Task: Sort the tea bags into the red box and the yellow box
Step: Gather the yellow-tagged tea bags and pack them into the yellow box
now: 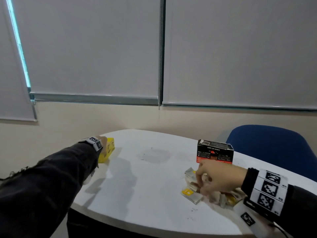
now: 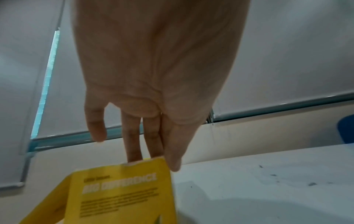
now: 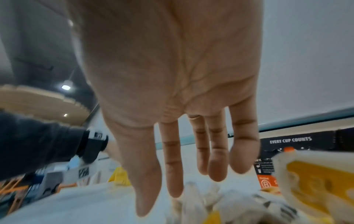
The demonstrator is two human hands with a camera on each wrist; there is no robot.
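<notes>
The yellow box [image 1: 108,149] stands at the table's far left edge, and my left hand [image 1: 102,141] is at its top. In the left wrist view the left hand [image 2: 153,144] has straight fingers, whose tips go behind the raised flap of the yellow box [image 2: 122,194]; I see nothing held. The red and black box [image 1: 215,153] stands at the right. In front of it lies a pile of tea bags [image 1: 193,194], white with yellow tags. My right hand [image 1: 211,179] reaches down onto the pile. The right hand [image 3: 172,174] shows straight fingers just above the tea bags [image 3: 210,201].
The white table [image 1: 145,186] has a rounded far end and faint marks on its top. A blue chair [image 1: 274,146] stands behind the red box at the right. A wall with drawn blinds is beyond the table.
</notes>
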